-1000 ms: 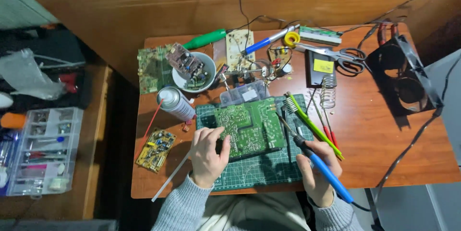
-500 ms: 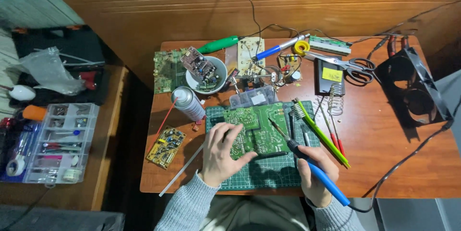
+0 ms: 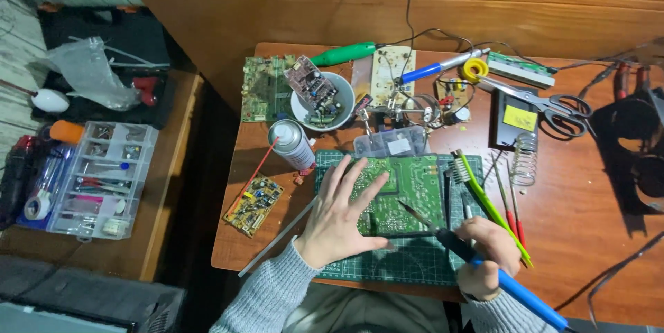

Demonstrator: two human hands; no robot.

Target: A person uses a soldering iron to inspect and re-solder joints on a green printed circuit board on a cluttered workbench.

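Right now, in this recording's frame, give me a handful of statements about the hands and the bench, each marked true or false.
1. The left hand lies flat on the green circuit board. True.
2. The right hand holds a pair of scissors. False: it grips a blue-handled soldering iron; the scissors lie apart, further back on the table.
3. The iron's tip points at the board. True.
4. The white bowl is empty. False: it holds a small board and parts.
5. The spray can stands right of the board. False: it is to the left.
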